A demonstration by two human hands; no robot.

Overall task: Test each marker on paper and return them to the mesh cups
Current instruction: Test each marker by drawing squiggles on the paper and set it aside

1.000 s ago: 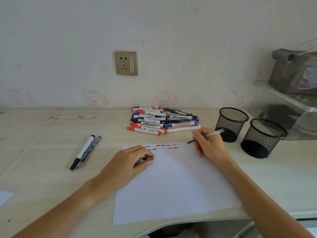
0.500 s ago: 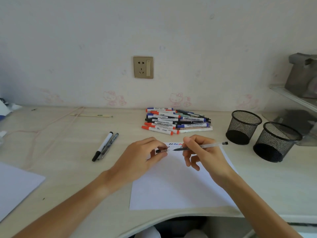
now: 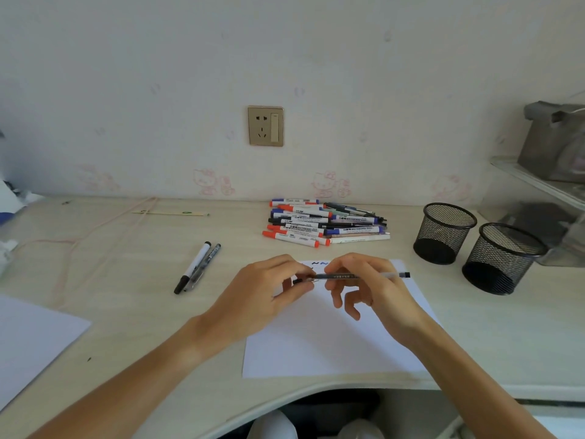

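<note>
Counting two mesh cups [image 3: 444, 232], two loose markers [image 3: 197, 267]; our left hand [image 3: 267, 293] pinches cap [image 3: 299, 281], right hand [image 3: 372, 285] fingers clamp pen [image 3: 364, 275].

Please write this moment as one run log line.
step: capping pen | right hand: holds pen | left hand: pinches cap | over paper | cups: empty

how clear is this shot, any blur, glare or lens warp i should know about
Head view: soft, even daylight with no glare and only faint shadows under the hands. The desk edge bows, typical wide-angle warp. The left hand and right hand are slightly smeared where they meet on the pen; labels in the marker pile are too soft to read.
</note>
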